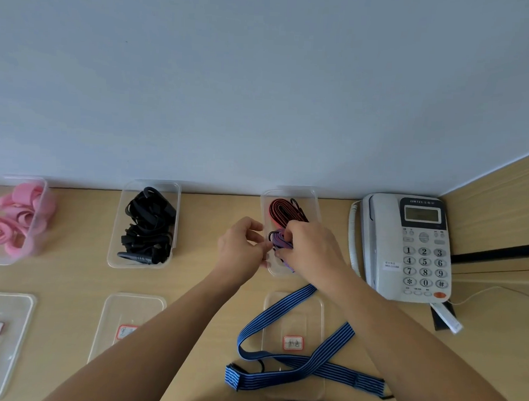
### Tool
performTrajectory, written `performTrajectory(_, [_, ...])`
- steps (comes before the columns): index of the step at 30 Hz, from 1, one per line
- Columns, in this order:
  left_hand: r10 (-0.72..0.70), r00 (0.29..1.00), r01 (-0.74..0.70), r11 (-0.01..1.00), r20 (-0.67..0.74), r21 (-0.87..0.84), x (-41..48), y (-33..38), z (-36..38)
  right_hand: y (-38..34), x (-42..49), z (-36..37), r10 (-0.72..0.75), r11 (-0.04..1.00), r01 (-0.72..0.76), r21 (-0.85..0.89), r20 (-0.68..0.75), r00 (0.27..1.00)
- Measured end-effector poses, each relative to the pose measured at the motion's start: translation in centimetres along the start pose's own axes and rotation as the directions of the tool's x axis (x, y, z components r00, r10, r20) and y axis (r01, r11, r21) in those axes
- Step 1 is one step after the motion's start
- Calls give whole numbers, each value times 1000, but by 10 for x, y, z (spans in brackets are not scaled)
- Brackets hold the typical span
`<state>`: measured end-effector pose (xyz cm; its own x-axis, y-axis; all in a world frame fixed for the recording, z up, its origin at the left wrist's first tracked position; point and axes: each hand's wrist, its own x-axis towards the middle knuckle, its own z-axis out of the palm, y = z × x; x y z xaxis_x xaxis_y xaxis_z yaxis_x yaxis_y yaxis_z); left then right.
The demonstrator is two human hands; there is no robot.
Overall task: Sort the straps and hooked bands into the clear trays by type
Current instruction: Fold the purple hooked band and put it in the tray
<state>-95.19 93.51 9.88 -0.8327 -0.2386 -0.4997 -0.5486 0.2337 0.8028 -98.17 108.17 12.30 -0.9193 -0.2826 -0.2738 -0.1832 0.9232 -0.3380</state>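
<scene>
Fingers of both hands pinch a purple band in the tray holding red bands

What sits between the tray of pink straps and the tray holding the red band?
In the head view, the tray of black straps stands between them, with bare desk on either side of it.

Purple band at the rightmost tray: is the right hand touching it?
Touching. The head view shows fingers of the right hand curled round the purple band at the tray.
</scene>
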Motion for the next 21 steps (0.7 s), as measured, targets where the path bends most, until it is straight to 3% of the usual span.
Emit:
performTrajectory(4, [1,1000,-1,1000,4,-8,-2,2,0,0,-11,19,-93,992,81,-99,-122,988])
performTrajectory(13, [-1,1000,1,1000,-8,-17,-3,1,1,20,-22,36,-236,967,255,11,-337,911])
performTrajectory(18, [-4,1000,3,1000,-9,-18,-4,-1,1,27,-16,35,-269,961,278,11,-216,939])
performTrajectory(21, [-6,1000,6,1000,-4,-22,-3,0,0,28,-13,21,-325,942,325,-83,11,946])
